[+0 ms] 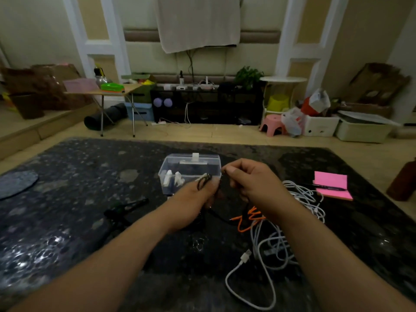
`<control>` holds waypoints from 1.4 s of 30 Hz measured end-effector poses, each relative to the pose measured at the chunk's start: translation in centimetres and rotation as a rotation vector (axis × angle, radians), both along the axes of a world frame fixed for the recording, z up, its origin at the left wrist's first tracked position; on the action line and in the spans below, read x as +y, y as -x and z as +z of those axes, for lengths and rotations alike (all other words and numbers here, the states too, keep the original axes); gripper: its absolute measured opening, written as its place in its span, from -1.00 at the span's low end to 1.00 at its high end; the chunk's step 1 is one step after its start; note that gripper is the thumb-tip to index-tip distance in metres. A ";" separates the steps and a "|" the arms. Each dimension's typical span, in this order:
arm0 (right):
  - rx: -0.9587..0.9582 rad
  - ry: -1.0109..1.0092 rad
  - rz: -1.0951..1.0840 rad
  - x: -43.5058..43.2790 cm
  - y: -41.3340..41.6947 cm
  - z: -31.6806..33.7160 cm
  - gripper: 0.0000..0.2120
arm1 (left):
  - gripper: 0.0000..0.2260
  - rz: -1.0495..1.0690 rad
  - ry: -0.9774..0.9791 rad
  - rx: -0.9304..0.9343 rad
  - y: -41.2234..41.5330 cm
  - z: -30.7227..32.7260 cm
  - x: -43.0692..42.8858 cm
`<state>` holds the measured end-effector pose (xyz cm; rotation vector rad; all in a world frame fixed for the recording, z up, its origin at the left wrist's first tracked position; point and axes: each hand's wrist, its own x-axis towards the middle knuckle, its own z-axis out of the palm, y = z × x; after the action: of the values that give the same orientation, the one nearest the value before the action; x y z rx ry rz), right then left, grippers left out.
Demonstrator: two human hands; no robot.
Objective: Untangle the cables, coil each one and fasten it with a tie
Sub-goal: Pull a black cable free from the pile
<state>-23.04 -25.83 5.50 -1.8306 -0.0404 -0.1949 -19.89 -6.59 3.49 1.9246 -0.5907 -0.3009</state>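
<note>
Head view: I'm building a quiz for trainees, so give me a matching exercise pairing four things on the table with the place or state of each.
Things:
1. black cable
2. white cables
3. clear box
4. pink notepad

Places or states:
A. has a pen lying on it
B. held by the left hand and the right hand
C. just beyond both hands
D. lying in a loose tangle

Pairs: 1-B, 2-D, 3-C, 4-A

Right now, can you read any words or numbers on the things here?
No text can be read anywhere in this picture.
Pen on the pink notepad: possible faint print, too small to read.
White bin on the floor: dark marks, too blurred to tell.
Clear plastic box: no label shows.
</note>
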 end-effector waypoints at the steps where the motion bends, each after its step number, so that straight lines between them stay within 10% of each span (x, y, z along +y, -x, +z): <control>1: -0.003 0.002 -0.018 0.0 -0.4 -0.2 -0.83 | -0.53 0.026 0.045 0.037 0.1 -0.3 -0.1; 16: 0.188 0.019 0.094 2.5 -0.7 -3.0 -0.75 | -0.60 0.296 0.588 0.251 -1.6 -1.3 0.2; 25: 0.519 -0.611 0.156 6.4 0.0 -4.2 -0.88 | -0.76 0.310 0.937 0.631 -2.8 -0.6 0.5; 31: 0.686 -0.503 0.182 7.1 0.2 -4.8 -0.87 | -0.85 0.291 0.000 -0.297 -2.6 -2.2 1.8; 42: 0.489 -0.363 0.163 7.5 0.1 -4.3 -0.77 | -0.86 -0.227 -0.111 -0.011 -1.9 -2.5 6.2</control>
<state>-23.15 -18.35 1.19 -1.4619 0.1772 0.3430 -18.03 -0.38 0.97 1.9683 -0.8164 -0.4758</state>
